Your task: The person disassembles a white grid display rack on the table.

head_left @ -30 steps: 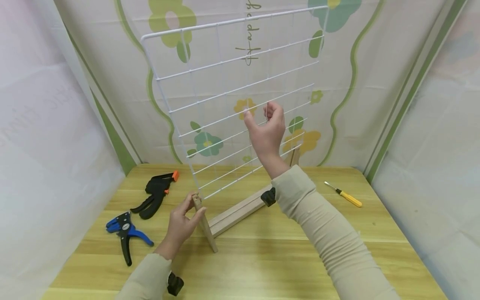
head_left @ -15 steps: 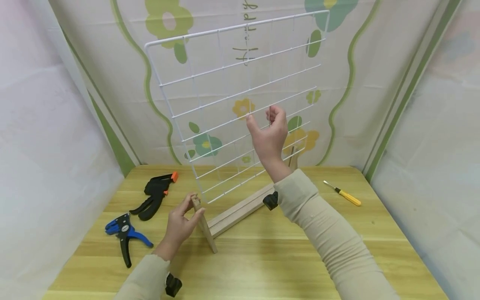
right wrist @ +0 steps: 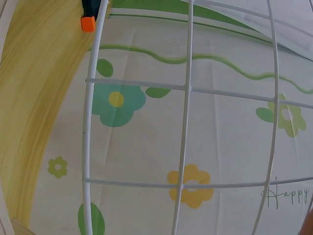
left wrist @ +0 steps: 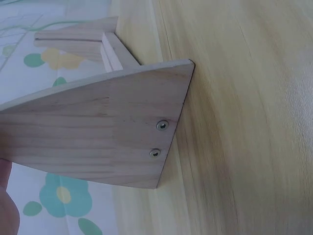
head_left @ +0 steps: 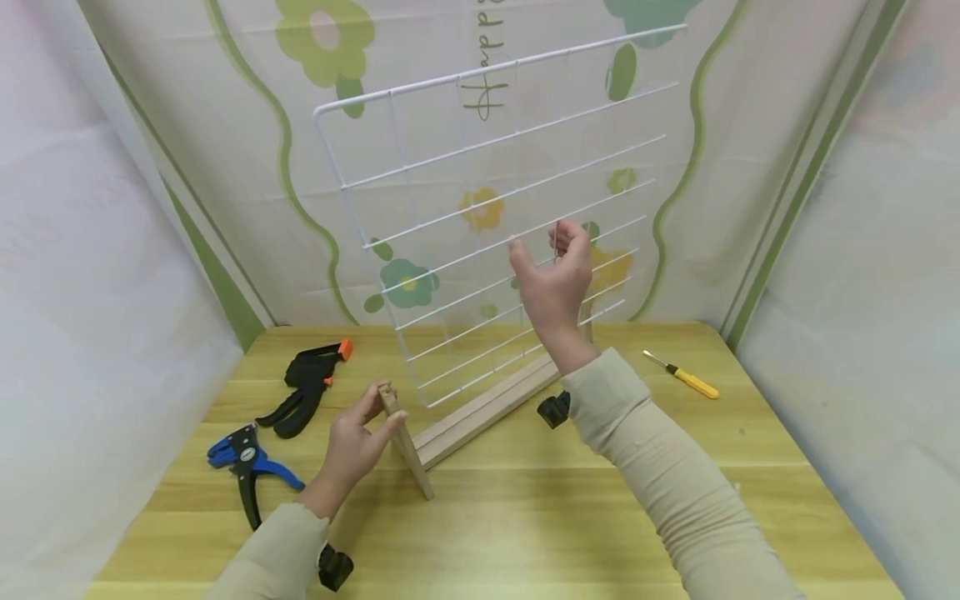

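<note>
My left hand holds the upper end of a wooden side panel, thumb on one side and fingers on the other. In the left wrist view this panel has two screw heads near its lower edge. A wooden crossbar joins it to a far panel, which shows a lengthwise groove. Up and to the right, my right hand grips a white wire grid, fingers curled round a wire. The tilted grid hangs above the crossbar, its lower left corner apart from the near panel.
On the table's left lie a black clamp with orange tips and a blue-and-black wire stripper. A yellow-handled screwdriver lies at the right. A flowered curtain hangs behind the wooden table.
The wire grid has moved right with my right hand, and its lower left corner has come away from the near panel. My left hand keeps its hold on the panel.
</note>
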`<state>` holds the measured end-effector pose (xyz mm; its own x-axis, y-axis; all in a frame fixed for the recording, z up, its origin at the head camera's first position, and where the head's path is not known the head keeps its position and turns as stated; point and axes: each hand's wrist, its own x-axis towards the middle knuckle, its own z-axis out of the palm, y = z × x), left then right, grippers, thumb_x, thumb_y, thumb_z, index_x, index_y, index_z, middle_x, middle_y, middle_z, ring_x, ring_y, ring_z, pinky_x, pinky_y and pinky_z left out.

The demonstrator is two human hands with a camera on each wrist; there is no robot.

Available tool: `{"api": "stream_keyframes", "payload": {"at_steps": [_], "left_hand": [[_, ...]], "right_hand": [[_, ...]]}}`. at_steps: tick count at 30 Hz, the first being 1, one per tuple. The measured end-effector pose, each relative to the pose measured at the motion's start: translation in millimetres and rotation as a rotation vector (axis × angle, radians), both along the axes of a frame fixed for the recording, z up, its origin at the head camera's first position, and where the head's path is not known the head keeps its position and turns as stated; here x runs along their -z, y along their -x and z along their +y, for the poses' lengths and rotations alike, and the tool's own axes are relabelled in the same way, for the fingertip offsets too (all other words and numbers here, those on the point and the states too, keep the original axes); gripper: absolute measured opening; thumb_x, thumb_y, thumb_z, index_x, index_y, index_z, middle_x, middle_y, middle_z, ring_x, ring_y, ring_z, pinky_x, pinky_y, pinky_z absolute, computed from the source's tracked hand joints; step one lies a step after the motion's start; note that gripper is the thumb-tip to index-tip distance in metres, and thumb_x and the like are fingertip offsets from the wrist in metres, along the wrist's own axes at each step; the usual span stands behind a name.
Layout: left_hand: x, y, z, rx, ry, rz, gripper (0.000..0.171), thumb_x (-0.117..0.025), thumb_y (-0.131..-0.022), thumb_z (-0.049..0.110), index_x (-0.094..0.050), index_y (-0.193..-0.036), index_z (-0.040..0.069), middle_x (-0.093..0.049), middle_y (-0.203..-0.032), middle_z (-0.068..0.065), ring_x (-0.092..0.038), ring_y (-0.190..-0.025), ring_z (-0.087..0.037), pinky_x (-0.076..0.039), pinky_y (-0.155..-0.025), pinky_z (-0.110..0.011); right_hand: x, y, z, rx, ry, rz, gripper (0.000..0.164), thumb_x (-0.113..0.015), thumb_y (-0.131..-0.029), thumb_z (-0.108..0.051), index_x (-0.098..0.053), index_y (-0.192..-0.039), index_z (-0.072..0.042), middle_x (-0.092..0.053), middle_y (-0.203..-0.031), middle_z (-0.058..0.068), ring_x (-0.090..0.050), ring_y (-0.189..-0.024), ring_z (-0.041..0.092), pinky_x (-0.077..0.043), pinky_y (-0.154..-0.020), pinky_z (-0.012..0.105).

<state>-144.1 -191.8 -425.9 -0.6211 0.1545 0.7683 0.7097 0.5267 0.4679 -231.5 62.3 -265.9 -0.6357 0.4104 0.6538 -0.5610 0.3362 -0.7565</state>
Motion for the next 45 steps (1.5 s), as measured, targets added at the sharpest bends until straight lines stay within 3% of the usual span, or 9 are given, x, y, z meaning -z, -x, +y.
{"api": "stream_keyframes", "payload": {"at_steps": [11,15,20,24,29,32,37,42,45], "left_hand": [[-29.8,-16.0,12.1,-0.039,-0.016,-0.055,0.048,-0.075,-0.062,-0.015,-0.057,-0.107,-0.015,-0.066,-0.094,-0.029,-0.064,-0.086,-0.038,-0.054,-0.068,-0.043],[-23.7,-14.5,8.7,-0.060,-0.020,-0.084,0.049,-0.076,-0.064,-0.012,-0.058,-0.109,-0.011,-0.067,-0.096,-0.026,-0.065,-0.089,-0.032,-0.054,-0.070,-0.037],[-14.9,-9.4,0.0,-0.074,-0.038,-0.134,0.050,-0.076,-0.068,-0.006,-0.059,-0.115,-0.004,-0.068,-0.100,-0.021,-0.064,-0.093,-0.027,-0.054,-0.072,-0.034],[-15.7,-10.8,-4.3,-0.084,-0.059,-0.172,0.049,-0.076,-0.071,-0.003,-0.059,-0.117,-0.002,-0.068,-0.101,-0.020,-0.063,-0.095,-0.028,-0.053,-0.072,-0.033],[-17.6,-15.5,-8.8,-0.125,-0.074,-0.231,0.050,-0.076,-0.073,-0.001,-0.058,-0.120,-0.002,-0.067,-0.104,-0.020,-0.063,-0.096,-0.028,-0.051,-0.076,-0.016],[-18.8,-17.4,-12.0,-0.145,-0.075,-0.220,0.053,-0.076,-0.071,-0.001,-0.057,-0.121,-0.003,-0.067,-0.104,-0.020,-0.062,-0.097,-0.020,-0.049,-0.075,-0.010],[-20.0,-19.1,-18.2,-0.154,-0.084,-0.162,0.054,-0.078,-0.067,-0.006,-0.060,-0.118,-0.003,-0.067,-0.101,-0.020,-0.055,-0.097,0.006,-0.047,-0.074,-0.007],[-20.8,-23.3,-25.9,-0.169,-0.089,-0.166,0.049,-0.077,-0.069,-0.005,-0.061,-0.115,0.000,-0.068,-0.100,-0.020,-0.052,-0.098,0.013,-0.046,-0.076,-0.006],[-23.6,-27.9,-29.3,-0.193,-0.084,-0.151,0.049,-0.077,-0.068,-0.007,-0.060,-0.114,-0.004,-0.068,-0.099,-0.022,-0.051,-0.098,0.015,-0.046,-0.076,-0.006]], "right_hand": [[15.9,-4.0,17.7,0.032,0.037,0.015,0.053,-0.072,-0.073,-0.022,-0.049,-0.114,0.004,-0.056,-0.105,0.012,-0.051,-0.099,0.020,-0.044,-0.091,0.034],[22.6,-7.2,24.5,0.034,0.034,-0.005,0.054,-0.072,-0.073,-0.022,-0.049,-0.114,0.004,-0.056,-0.106,0.013,-0.051,-0.099,0.018,-0.042,-0.090,0.029],[31.6,-9.9,33.3,0.051,0.049,-0.016,0.052,-0.070,-0.074,-0.021,-0.049,-0.115,0.004,-0.054,-0.105,0.013,-0.049,-0.097,0.018,-0.042,-0.091,0.033],[38.0,-12.1,38.8,0.044,0.084,-0.043,0.052,-0.071,-0.074,-0.022,-0.049,-0.115,0.003,-0.052,-0.102,0.004,-0.048,-0.096,0.014,-0.041,-0.093,0.033],[44.4,-14.6,45.4,0.045,0.094,-0.061,0.052,-0.071,-0.073,-0.021,-0.048,-0.113,0.004,-0.053,-0.102,0.011,-0.048,-0.095,0.013,-0.042,-0.093,0.036],[49.0,-17.0,49.1,0.048,0.091,-0.076,0.053,-0.070,-0.073,-0.020,-0.048,-0.114,0.005,-0.053,-0.106,0.018,-0.048,-0.097,0.014,-0.041,-0.094,0.035],[58.1,-21.1,54.7,0.054,0.089,-0.108,0.054,-0.070,-0.073,-0.020,-0.047,-0.115,0.005,-0.052,-0.106,0.008,-0.048,-0.099,0.015,-0.040,-0.096,0.035],[65.6,-24.0,57.0,0.064,0.079,-0.120,0.055,-0.071,-0.074,-0.020,-0.047,-0.115,0.006,-0.051,-0.104,0.004,-0.048,-0.098,0.015,-0.041,-0.095,0.033],[69.8,-26.5,57.1,0.071,0.078,-0.135,0.056,-0.072,-0.074,-0.021,-0.047,-0.115,0.006,-0.052,-0.106,0.010,-0.047,-0.098,0.016,-0.040,-0.093,0.031]]}}
